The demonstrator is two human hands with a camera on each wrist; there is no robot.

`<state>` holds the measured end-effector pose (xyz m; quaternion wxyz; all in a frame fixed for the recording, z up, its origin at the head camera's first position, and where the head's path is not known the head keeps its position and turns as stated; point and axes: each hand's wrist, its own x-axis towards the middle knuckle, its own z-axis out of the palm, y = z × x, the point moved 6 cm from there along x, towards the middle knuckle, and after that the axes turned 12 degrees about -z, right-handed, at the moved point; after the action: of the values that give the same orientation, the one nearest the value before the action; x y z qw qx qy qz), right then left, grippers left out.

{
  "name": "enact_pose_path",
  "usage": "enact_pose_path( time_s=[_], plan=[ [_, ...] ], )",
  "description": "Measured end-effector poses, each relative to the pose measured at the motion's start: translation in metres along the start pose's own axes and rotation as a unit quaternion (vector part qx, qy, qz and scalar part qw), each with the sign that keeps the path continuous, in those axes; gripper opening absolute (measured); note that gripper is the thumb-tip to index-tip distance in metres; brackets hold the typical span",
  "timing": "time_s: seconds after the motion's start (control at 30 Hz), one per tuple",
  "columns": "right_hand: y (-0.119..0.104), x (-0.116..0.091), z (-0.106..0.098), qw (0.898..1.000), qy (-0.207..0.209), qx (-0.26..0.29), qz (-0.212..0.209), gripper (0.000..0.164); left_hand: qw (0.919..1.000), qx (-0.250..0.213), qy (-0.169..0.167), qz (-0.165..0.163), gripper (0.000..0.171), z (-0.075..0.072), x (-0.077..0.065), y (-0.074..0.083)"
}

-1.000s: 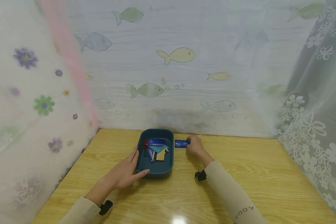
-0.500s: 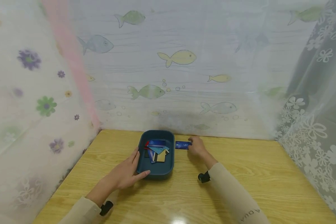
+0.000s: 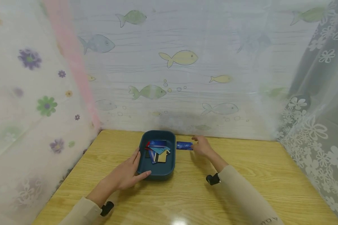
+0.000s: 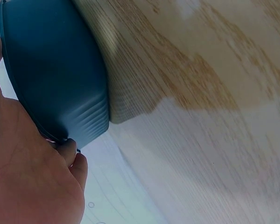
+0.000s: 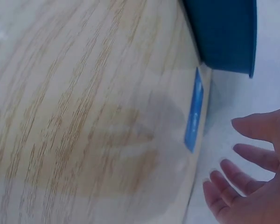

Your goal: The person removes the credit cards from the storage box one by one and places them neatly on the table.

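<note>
A dark blue plastic bin (image 3: 156,169) stands near the table's back edge, holding several overlapping plastic cards (image 3: 157,151) in blue, red and gold. My left hand (image 3: 124,173) holds its near left corner, thumb over the front rim and fingers along the left side. In the left wrist view, fingertips bend at the rim of the bin (image 4: 60,70). A blue VIP card (image 3: 184,145) lies flat on the table just right of the bin. My right hand (image 3: 202,147) is at the card's right end, its fingers spread and holding nothing. The right wrist view shows the fingers apart from the card (image 5: 194,112).
Wood-grain table (image 3: 242,175) runs under everything. Behind it hangs a pale curtain (image 3: 186,93) printed with fish, close to the table's back edge. Flowered sheets (image 3: 45,125) close in the left and right sides.
My right hand has let go of the VIP card and drawn slightly right, its fingers opening. The card stays beside the bin. My left hand keeps its place on the bin.
</note>
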<state>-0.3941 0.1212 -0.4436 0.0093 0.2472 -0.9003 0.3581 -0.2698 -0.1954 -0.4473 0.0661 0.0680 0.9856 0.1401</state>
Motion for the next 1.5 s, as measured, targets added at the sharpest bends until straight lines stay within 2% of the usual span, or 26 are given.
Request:
enact_pose_path(
  time_s=[0.37,0.7,1.0,1.23,1.5],
  plan=[
    [-0.022,-0.01,-0.002,0.999,-0.012,0.048,-0.013,0.047,1.0,-0.002,0.001,0.0,0.113,0.0,-0.002,0.001],
    [-0.048,-0.013,0.001,0.998,-0.011,0.057,-0.036,0.045,1.0,0.001,-0.001,-0.001,0.113,0.0,-0.001,0.001],
    [-0.071,-0.01,0.01,0.995,-0.008,0.076,-0.064,0.047,1.0,0.0,0.006,0.002,0.113,0.0,0.0,0.002],
    [-0.089,-0.008,0.019,0.991,-0.009,0.083,-0.107,0.044,1.0,0.0,0.003,0.002,0.114,0.001,0.001,0.001],
    [-0.107,-0.004,0.032,0.99,-0.031,0.083,-0.113,0.043,1.0,-0.001,0.005,0.003,0.114,0.0,0.0,0.001]
  ],
)
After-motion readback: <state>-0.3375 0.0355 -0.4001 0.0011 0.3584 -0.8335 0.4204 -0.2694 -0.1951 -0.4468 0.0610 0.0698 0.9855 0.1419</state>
